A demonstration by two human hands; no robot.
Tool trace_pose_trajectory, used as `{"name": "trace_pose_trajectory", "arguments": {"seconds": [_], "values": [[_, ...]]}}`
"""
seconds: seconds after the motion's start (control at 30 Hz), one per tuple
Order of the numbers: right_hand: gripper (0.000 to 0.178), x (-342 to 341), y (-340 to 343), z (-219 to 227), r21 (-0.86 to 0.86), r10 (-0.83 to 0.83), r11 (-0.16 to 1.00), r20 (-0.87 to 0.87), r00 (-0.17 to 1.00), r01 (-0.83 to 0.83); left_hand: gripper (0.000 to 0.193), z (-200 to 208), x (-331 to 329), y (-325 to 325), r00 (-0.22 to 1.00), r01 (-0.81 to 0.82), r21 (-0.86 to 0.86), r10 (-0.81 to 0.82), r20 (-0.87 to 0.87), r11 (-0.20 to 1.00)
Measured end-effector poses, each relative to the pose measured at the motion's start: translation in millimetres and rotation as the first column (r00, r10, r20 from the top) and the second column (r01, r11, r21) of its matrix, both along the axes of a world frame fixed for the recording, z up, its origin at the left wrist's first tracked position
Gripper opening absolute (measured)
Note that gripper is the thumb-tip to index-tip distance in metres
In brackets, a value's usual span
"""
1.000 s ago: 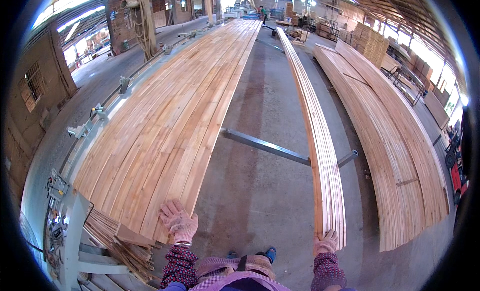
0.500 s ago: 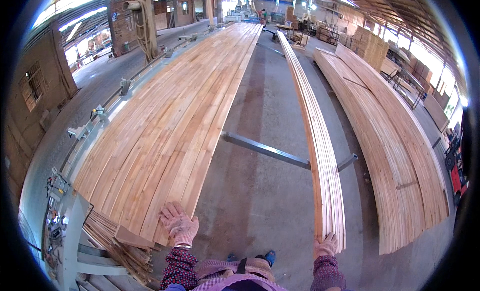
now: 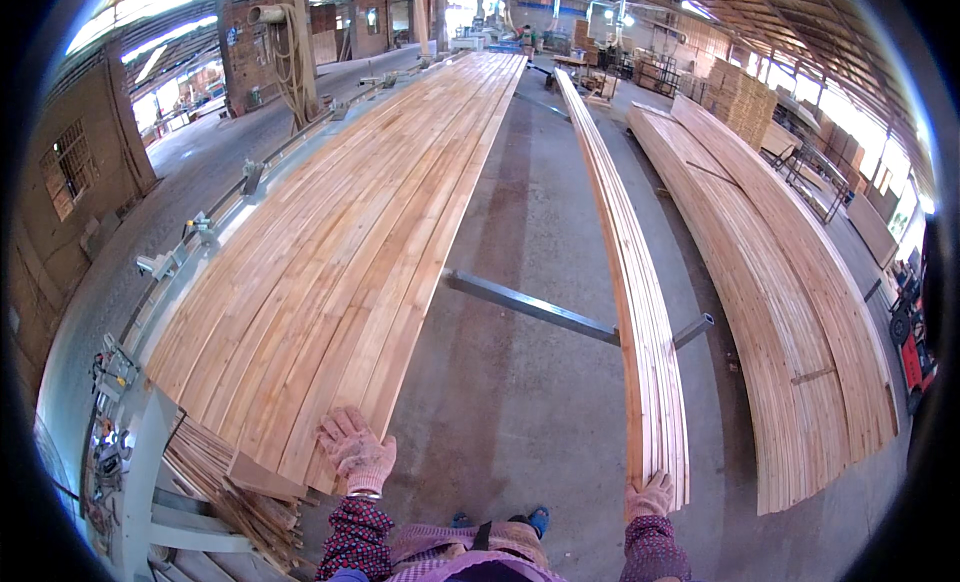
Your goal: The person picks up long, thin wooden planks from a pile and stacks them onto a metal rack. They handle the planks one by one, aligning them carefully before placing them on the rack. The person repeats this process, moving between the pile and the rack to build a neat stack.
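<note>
My left hand, in a pale pinkish work glove, lies flat with its fingers stretched out. It rests on the near right corner of a wide layer of long wooden boards, set side by side and running far ahead. To the right, a narrow row of long wooden strips stretches away from me. At its near end, my gloved right hand closes around the end of the leftmost wooden strip, fingertips on top. The underside of that grip is hidden.
A grey metal bar spans the gap and passes beneath the strips. Long stacked boards lie farther right. Clamps line the left machine edge, with thin wood offcuts below the near corner. Another person stands at the far end.
</note>
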State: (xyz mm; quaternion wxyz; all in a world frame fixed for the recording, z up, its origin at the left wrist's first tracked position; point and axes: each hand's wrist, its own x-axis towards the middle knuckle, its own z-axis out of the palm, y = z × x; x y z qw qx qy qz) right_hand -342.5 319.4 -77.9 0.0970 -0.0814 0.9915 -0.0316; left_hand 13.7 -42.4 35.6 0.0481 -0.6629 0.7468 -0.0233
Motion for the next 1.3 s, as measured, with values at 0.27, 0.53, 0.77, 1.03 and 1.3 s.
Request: {"name": "trace_pose_trajectory", "arguments": {"seconds": [0.27,0.53,0.77,1.03,1.3], "values": [[0.089,2.5,0.7,6.7,0.023,0.003,1.0,-0.02,1.0,-0.002,0.095,1.1,-4.2,-0.3,1.0,0.002,0.032,-0.002,-0.007,0.999],[0.093,1.7,-1.8,16.8,0.022,0.001,1.0,0.063,0.998,-0.002,0.096,-4.2,-1.4,-1.0,1.0,0.006,0.007,-0.006,-0.011,1.0],[0.094,-0.5,2.2,6.2,0.038,0.028,0.999,0.036,0.999,-0.029,0.096,-6.4,-2.1,-2.4,1.0,-0.005,0.018,0.005,-0.029,1.0],[0.095,6.1,-5.1,23.7,0.029,-0.015,1.0,0.084,0.996,0.012,0.096,-1.0,-3.0,-0.4,1.0,-0.004,0.014,0.004,-0.014,1.0],[0.094,5.8,-8.1,22.3,0.05,0.014,0.999,0.102,0.995,-0.019,0.091,1.8,1.4,1.3,1.0,0.007,0.002,-0.007,-0.012,1.0]]}}
